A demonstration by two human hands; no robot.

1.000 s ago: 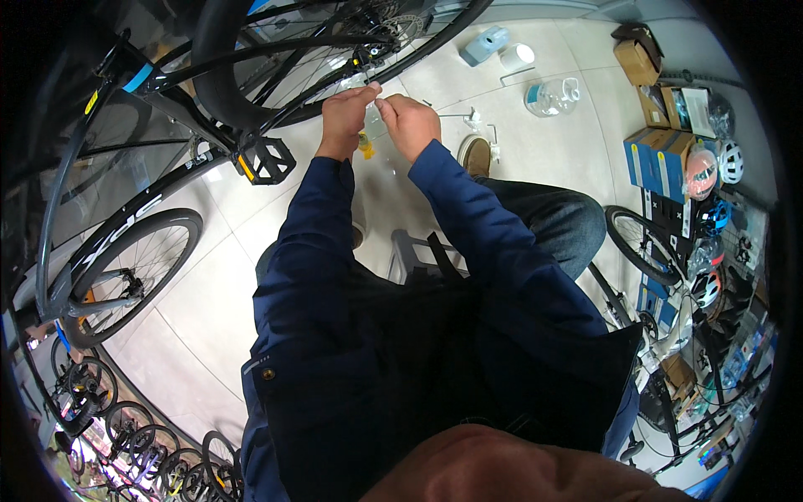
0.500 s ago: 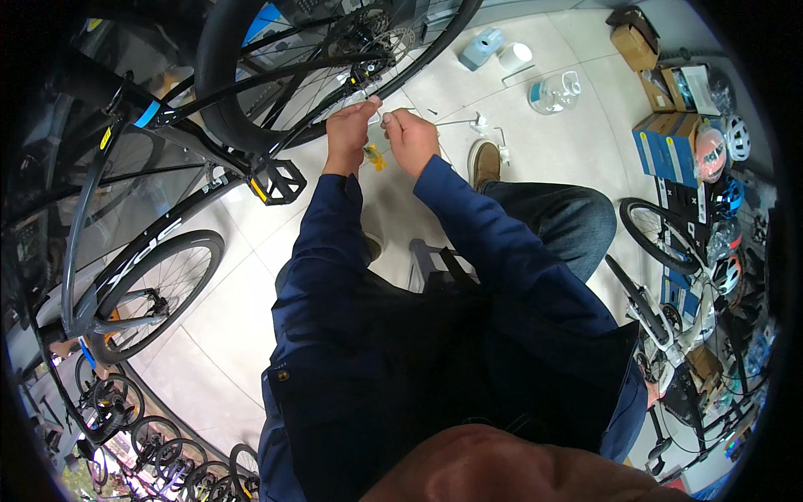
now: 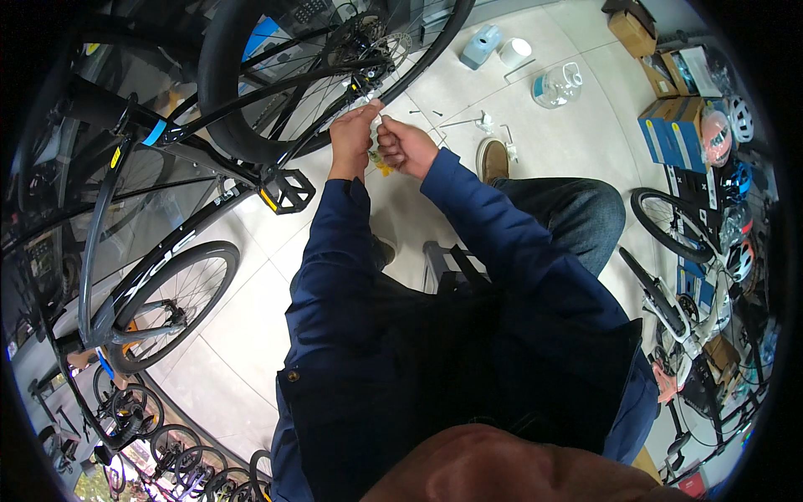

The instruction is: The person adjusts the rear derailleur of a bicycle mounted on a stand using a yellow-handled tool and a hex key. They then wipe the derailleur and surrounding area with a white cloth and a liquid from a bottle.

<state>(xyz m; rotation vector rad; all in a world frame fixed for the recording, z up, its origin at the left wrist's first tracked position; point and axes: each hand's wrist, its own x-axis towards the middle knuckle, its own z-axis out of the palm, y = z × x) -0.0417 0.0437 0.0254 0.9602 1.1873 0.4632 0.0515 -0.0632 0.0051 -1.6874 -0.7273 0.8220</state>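
Note:
My left hand [image 3: 352, 138] is closed in a pinch beside the rear wheel of a black bicycle [image 3: 219, 202], just below the brake disc [image 3: 391, 52]. Close to its right, my right hand [image 3: 407, 146] is also closed, thumb against the curled fingers. The fingertips of both hands nearly meet around something pale and small that I cannot make out. Under the hands, partly covered, a yellow object [image 3: 384, 166] lies on the floor. The bicycle's pedal [image 3: 292, 192] sits left of my left forearm.
On the tiled floor lie a hex key [image 3: 457, 124] and small screws [image 3: 438, 114]. Farther off stand a blue bottle [image 3: 480, 48], a white cup [image 3: 515, 52] and a clear jug [image 3: 557, 86]. Boxes [image 3: 671, 134], helmets [image 3: 716, 138] and a white bicycle [image 3: 682, 339] line the right side.
The view has shifted slightly. My right hand has turned a little, its curled fingers showing more and covering more of the yellow object. My left hand stays pinched at the wheel.

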